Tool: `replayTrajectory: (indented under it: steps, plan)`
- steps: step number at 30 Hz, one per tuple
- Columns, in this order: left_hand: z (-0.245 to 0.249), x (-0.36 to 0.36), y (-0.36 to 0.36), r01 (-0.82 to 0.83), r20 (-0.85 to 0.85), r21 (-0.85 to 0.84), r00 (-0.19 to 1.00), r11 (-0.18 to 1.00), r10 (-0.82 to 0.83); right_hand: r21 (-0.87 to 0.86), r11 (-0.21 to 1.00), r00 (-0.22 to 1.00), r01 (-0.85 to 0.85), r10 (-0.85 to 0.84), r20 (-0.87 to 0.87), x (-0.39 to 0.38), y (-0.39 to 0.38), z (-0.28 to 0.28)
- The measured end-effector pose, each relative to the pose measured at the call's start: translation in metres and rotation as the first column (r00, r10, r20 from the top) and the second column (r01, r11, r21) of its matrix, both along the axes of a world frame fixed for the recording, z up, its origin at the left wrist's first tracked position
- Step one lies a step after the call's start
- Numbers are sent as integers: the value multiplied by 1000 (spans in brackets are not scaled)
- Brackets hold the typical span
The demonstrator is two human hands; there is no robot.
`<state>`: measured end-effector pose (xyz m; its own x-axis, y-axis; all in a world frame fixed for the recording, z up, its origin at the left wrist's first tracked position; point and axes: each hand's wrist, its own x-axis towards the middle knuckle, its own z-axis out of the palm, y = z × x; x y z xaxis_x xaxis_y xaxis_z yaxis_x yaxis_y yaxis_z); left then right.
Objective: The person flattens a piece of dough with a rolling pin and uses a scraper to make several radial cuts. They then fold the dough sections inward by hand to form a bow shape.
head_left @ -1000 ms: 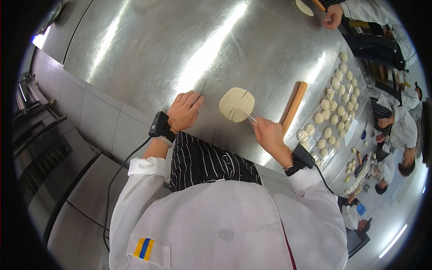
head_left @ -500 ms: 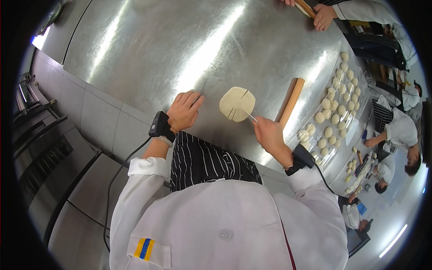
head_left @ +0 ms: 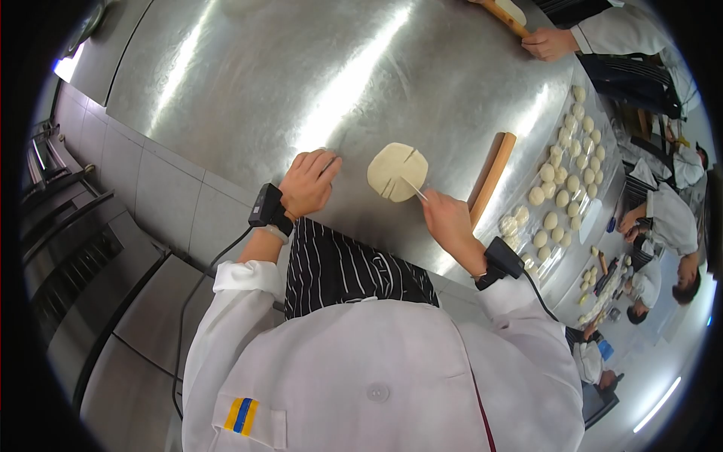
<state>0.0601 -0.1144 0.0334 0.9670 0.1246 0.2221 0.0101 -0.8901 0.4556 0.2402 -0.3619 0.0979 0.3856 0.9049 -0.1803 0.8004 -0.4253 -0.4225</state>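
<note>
A flat, round piece of dough (head_left: 392, 167) lies on the steel table (head_left: 248, 98), with one slit near its upper right and a few at its lower side. My right hand (head_left: 449, 220) grips a thin metal blade (head_left: 413, 187), whose tip touches the dough's lower part. To the left of the dough, my left hand (head_left: 309, 183) rests at the table edge, its fingers curled and pressed together. A thin dark line shows between thumb and fingers; what it is I cannot make out.
A rolling pin (head_left: 493, 181) lies right of the dough. Beyond it, many dough balls (head_left: 562, 198) sit on plastic film. At the top right, a co-worker's hand (head_left: 550, 44) holds another rolling pin (head_left: 506, 16). Other people stand at the far right.
The blade's tip has shifted slightly up and left on the dough, with my right hand. The rolling pin beside it has moved slightly right. The co-worker's hand has moved slightly right and down.
</note>
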Motion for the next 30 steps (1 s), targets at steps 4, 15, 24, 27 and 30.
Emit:
replayTrajectory:
  steps: [4,15,24,27,30]
  plan:
    - [-3,0,0,11,4,1,1000,1000,-11,-34,999,1000,13,-13,-2,-3,-8,2]
    - [-1,1,-1,11,-6,13,1000,1000,-11,-89,990,994,111,-112,-10,19,-23,37]
    - [-2,0,0,3,-5,1,1000,1000,-3,-16,986,978,-167,168,125,57,13,27]
    - [-1,-1,0,-3,-1,-2,1000,1000,3,-12,983,977,-183,184,112,59,16,24]
    - [-1,-1,1,-5,2,2,1000,1000,5,-15,979,974,-202,203,102,59,21,26]
